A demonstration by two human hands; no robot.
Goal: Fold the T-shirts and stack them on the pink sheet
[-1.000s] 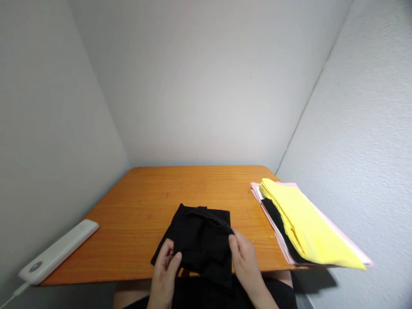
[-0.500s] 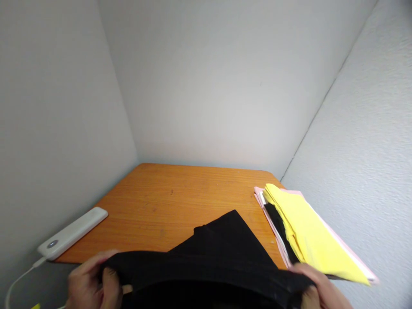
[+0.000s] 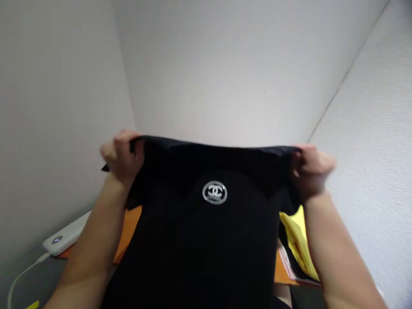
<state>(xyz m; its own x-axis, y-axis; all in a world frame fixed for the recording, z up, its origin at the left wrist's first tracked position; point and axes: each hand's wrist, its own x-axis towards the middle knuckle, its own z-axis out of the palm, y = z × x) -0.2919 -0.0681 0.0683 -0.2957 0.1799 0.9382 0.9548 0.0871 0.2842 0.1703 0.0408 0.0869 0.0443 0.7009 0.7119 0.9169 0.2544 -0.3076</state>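
Observation:
A black T-shirt [image 3: 206,240] hangs stretched out in front of me, with a round white logo [image 3: 214,192] on its chest. My left hand [image 3: 124,154] is closed on the shirt's upper left edge at the shoulder. On the opposite shoulder, my right hand [image 3: 310,167] grips the fabric in the same way. Both hands are slightly blurred, and the upper edge runs nearly straight between them. The shirt's lower part drops out of the picture at the bottom.
Behind the shirt is a wooden table [image 3: 128,227], mostly covered from view. A white power bank [image 3: 67,234] with a cable lies at its left edge. Folded clothes, a yellow one [image 3: 298,240] on top, lie at the right. Pale walls [image 3: 206,77] enclose the table.
Both hands have risen and moved forward, lifting the black shirt off the table. Its front and logo now show, and it covers most of the table and part of the folded clothes.

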